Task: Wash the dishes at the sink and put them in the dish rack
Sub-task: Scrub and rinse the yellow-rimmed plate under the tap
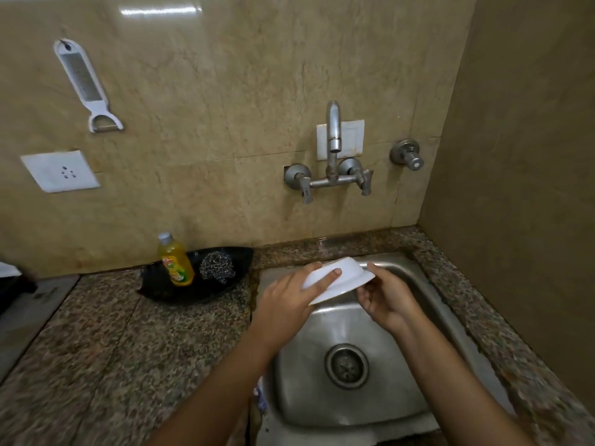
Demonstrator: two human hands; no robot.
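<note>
A small white bowl is held tilted, bottom up, over the back of the steel sink. My left hand grips its left side, fingers lying across the underside. My right hand holds its right rim from below. The tap on the wall above is not running. No dish rack is in view.
On the granite counter left of the sink sits a black tray with a yellow dish soap bottle and a steel scrubber. A grater-peeler and a socket are on the wall. A side wall stands close on the right.
</note>
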